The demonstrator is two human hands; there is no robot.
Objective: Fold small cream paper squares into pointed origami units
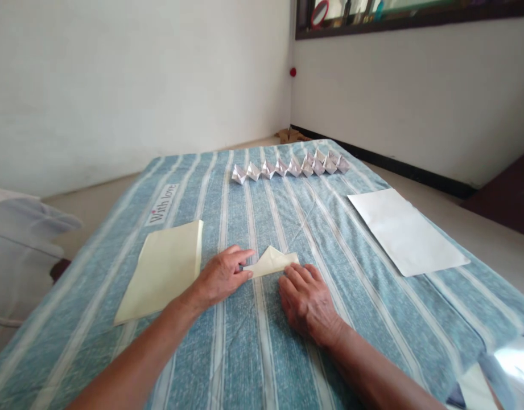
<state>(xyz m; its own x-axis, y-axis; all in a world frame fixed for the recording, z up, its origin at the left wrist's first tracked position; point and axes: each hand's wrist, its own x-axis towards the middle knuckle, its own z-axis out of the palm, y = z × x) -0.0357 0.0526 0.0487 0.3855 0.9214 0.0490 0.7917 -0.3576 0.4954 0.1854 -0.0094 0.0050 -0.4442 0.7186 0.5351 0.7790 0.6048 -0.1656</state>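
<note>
A small folded piece of cream paper [271, 261] lies on the blue striped cloth [253, 347] in front of me. My left hand [221, 277] pinches its left corner between thumb and fingers. My right hand [306, 299] rests palm down just right of and below the fold, its fingers pressed together against the paper's lower right edge. A stack of cream sheets [165, 269] lies flat directly left of my left hand.
A row of several small folded silvery paper shapes [291, 167] sits along the far edge of the cloth. A white sheet [407, 229] lies at the right. A thin thread [306, 219] runs across the middle. Shiny material [511, 364] shows at the bottom right corner.
</note>
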